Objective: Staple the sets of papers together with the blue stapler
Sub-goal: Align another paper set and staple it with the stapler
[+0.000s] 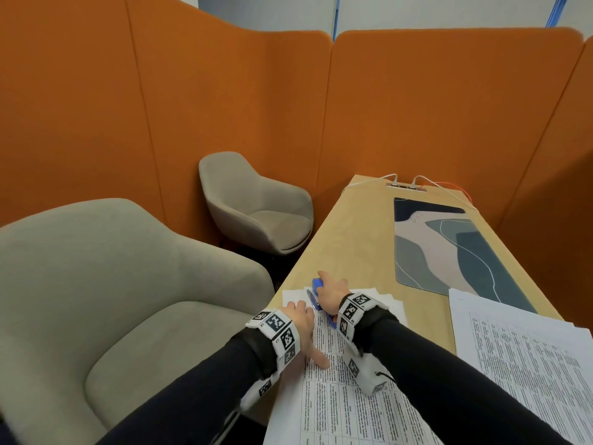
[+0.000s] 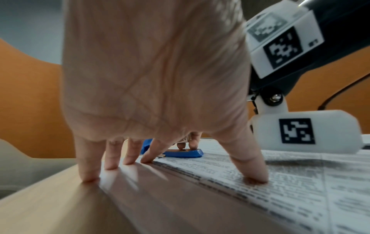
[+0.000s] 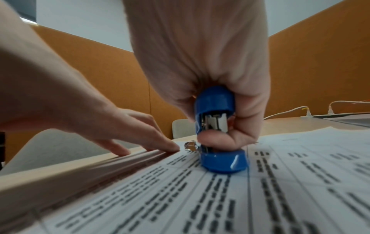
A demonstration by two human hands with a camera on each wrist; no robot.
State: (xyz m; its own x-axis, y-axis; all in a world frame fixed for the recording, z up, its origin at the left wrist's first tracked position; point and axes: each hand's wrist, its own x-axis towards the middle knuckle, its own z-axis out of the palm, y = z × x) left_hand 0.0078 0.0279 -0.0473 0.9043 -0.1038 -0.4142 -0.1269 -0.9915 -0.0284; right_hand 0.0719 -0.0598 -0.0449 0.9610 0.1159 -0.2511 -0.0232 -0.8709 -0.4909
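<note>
At the lower centre of the head view we see our right hand (image 1: pixel 332 292) wrapped round the glossy blue plastic stapler (image 1: pixel 317 292), whose base sits on a printed paper set (image 1: pixel 333 406) near its top left corner. The right wrist view shows what the head view hides: the rounded rear of the stapler (image 3: pixel 215 110) with its metal staple channel inside, our thumb tucked between the raised top arm and the base, the fingers curled over the top.

Our left hand (image 1: pixel 301 326) lies spread at the left of the set, holding nothing. Only the left wrist view shows that its fingers (image 2: pixel 88 161) stand straight, tips down on the smooth pale wood table (image 2: pixel 60 197), while the thumb presses the paper's edge.

A second set (image 1: pixel 529 348), dense with small table text, lies at the lower right, its corner overlapping a patterned mat (image 1: pixel 449 245). Two rounded grey fabric chairs (image 1: pixel 253 207) fill the left, before orange felt panels (image 1: pixel 224 107).
</note>
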